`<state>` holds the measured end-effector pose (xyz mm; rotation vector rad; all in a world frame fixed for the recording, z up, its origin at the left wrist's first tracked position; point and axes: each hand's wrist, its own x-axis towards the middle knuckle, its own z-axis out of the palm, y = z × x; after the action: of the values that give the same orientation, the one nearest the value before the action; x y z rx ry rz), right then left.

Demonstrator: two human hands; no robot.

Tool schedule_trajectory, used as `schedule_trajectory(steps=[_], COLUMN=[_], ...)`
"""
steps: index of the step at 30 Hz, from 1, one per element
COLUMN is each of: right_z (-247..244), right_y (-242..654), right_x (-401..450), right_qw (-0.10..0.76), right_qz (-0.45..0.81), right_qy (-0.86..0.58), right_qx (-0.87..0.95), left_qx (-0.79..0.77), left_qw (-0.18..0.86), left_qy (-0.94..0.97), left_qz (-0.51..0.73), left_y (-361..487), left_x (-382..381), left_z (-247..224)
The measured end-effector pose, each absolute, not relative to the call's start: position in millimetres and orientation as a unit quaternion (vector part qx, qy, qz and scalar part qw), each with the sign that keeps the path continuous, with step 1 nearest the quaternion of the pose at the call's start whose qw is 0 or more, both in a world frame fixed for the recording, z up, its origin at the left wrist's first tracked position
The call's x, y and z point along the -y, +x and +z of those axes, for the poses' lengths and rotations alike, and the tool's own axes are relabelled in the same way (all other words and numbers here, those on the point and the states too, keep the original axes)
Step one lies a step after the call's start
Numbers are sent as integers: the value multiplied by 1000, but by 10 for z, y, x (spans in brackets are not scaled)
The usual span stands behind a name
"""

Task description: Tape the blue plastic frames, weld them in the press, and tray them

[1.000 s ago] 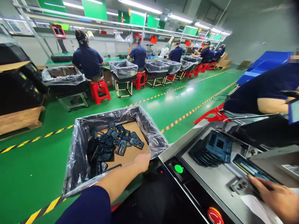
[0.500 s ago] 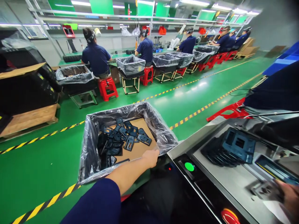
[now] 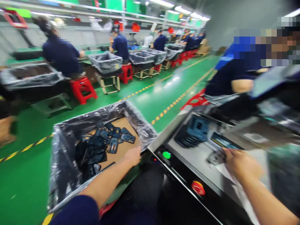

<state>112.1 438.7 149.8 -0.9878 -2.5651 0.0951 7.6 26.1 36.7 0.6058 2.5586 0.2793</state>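
Observation:
A black bin [image 3: 67, 125] lined with clear plastic stands on my left, and my left hand [image 3: 133, 156] is closed on its near right rim. Inside lie a cardboard sheet [image 3: 124, 125] and a loose pile of dark plastic plates with slots [image 3: 113, 145]. My right hand [image 3: 243, 165] is over the machine's metal worktop, fingers closed on a small grey, metallic-looking piece [image 3: 217, 157], blurred. Just beyond it are a stack of dark plastic frames [image 3: 198, 127] and a dark part with a yellow line [image 3: 222, 140].
The machine's front panel carries a green button [image 3: 166, 155] and a red emergency stop knob [image 3: 198, 187]. A co-worker [image 3: 243, 68] sits close by at right. Across the green floor, people sit on red stools [image 3: 83, 89] beside lined bins [image 3: 105, 64] along a bench.
My view has swung right, so the bin and worktop sit farther left. My right hand now shows fully, with the grey piece still in it. My left hand stays on the bin rim.

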Motion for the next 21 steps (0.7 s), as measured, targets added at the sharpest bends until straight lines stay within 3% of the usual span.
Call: schedule_trajectory(steps=[2,7,12,17,21], right_z=[1557,1605,1675,1856,1928], right_y=[1212,1320,1540,2007,2467], right_x=[-4362,-4331,-4127,-3586,-3185], right_qw=[139,156,169,204,166], right_qz=[-15,-74,-51,50,333], right_qy=[-326,-278,-217,-196,-298], right_qx=[935,945,960,958,879], left_qx=[-938,-931,-931,-930,-927], left_qw=[238,229,223,228,141], left_qy=[230,270,279,279,290], left_qz=[98,89,76,76,190], left_y=[101,30,2,-47,-6], left_x=[-252,-250,-242,-216,-152], left_z=[366,195,64,8,11])
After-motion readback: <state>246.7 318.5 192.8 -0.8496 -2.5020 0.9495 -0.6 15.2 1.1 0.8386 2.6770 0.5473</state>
